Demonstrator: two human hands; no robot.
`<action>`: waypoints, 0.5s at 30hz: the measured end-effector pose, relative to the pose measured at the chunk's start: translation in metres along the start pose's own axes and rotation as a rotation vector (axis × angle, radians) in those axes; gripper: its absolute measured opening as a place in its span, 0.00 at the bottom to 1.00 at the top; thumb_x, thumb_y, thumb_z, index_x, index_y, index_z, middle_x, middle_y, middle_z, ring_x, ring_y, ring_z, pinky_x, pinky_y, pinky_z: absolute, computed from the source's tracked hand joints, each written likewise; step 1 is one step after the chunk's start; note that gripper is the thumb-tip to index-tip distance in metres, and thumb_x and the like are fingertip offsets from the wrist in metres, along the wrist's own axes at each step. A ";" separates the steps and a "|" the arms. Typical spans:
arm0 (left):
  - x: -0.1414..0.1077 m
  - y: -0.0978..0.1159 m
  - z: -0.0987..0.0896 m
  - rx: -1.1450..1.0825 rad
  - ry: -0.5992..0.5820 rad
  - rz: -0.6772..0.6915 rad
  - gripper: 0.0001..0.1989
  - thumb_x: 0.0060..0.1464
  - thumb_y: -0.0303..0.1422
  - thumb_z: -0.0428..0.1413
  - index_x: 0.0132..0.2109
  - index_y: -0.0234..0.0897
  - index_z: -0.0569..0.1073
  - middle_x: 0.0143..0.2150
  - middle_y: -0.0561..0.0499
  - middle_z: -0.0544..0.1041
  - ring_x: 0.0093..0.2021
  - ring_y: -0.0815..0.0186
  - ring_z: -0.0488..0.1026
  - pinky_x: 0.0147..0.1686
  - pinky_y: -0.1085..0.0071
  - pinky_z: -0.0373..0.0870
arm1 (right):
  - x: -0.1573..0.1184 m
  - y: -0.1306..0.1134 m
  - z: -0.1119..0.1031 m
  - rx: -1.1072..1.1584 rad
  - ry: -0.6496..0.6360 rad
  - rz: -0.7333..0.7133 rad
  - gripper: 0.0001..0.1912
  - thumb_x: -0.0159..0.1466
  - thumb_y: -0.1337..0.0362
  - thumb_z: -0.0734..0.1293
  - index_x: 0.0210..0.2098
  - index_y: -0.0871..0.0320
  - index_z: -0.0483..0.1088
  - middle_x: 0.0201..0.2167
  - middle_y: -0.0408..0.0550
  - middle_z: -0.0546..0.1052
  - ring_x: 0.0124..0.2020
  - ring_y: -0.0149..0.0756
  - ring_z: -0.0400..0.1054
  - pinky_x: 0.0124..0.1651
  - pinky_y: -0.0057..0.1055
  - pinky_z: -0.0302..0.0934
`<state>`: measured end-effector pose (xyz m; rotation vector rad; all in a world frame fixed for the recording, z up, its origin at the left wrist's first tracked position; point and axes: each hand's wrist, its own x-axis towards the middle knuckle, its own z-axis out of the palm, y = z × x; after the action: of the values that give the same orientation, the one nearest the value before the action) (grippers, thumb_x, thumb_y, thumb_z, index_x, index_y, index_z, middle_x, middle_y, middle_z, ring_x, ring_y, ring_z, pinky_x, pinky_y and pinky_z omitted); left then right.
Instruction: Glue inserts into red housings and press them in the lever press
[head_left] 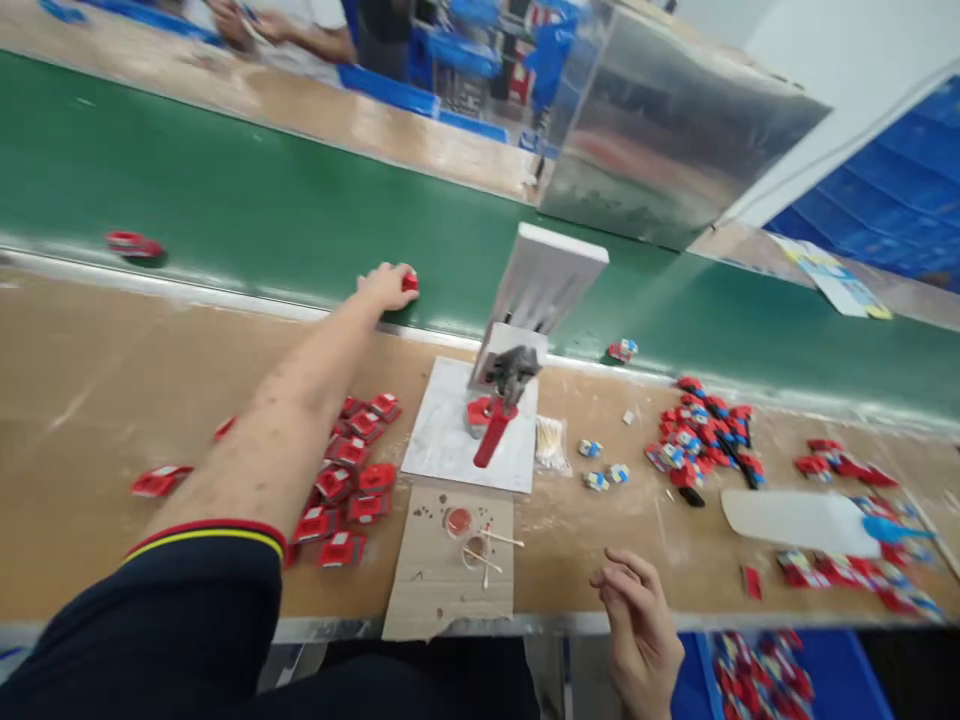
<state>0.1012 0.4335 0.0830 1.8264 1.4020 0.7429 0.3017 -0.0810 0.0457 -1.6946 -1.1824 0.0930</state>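
My left hand (pixel 384 288) reaches out to the near edge of the green conveyor belt (pixel 300 215). Its fingers are closed on a small red plastic part (pixel 410 281). Low in front of me, my right hand (pixel 637 630) is above the table's front edge, fingers loosely bent and apart, with nothing visible in it. Between the hands stands a toggle clamp (pixel 514 375) with a red handle, mounted on a white board (pixel 435 430). A red piece (pixel 478 414) sits beneath the clamp. Several red parts (pixel 349 480) lie under my left forearm.
Cardboard (pixel 427 590) holds two small cups (pixel 459 521) and cotton swabs (pixel 502 538). To the right are a pile of red, blue and black parts (pixel 697 430), a white paddle-like piece (pixel 795 520) and a blue bin (pixel 832 670). Across the belt, another person's hands (pixel 255 25) are working.
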 end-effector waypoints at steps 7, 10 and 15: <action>-0.016 -0.010 -0.017 -0.023 0.008 -0.042 0.10 0.64 0.30 0.66 0.50 0.33 0.76 0.47 0.62 0.83 0.60 0.72 0.74 0.75 0.68 0.57 | 0.004 -0.007 0.001 0.036 -0.099 -0.051 0.14 0.71 0.69 0.69 0.45 0.43 0.83 0.41 0.50 0.82 0.33 0.42 0.81 0.31 0.39 0.80; -0.054 0.001 -0.046 -0.121 0.071 -0.046 0.18 0.69 0.38 0.63 0.61 0.41 0.71 0.49 0.70 0.83 0.50 0.76 0.78 0.64 0.73 0.69 | 0.009 -0.008 0.008 0.081 -0.215 -0.127 0.15 0.71 0.70 0.69 0.48 0.43 0.82 0.42 0.49 0.82 0.39 0.42 0.82 0.36 0.38 0.80; -0.208 0.037 -0.093 -0.633 0.051 -0.030 0.24 0.48 0.52 0.75 0.45 0.53 0.75 0.50 0.69 0.83 0.57 0.63 0.80 0.57 0.64 0.77 | 0.010 -0.012 0.031 0.060 -0.465 -0.232 0.11 0.72 0.63 0.70 0.52 0.46 0.80 0.44 0.51 0.83 0.42 0.43 0.82 0.42 0.39 0.80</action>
<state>-0.0028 0.2439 0.1627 1.2944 1.0544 1.0763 0.2816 -0.0521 0.0447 -1.5132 -1.6939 0.3915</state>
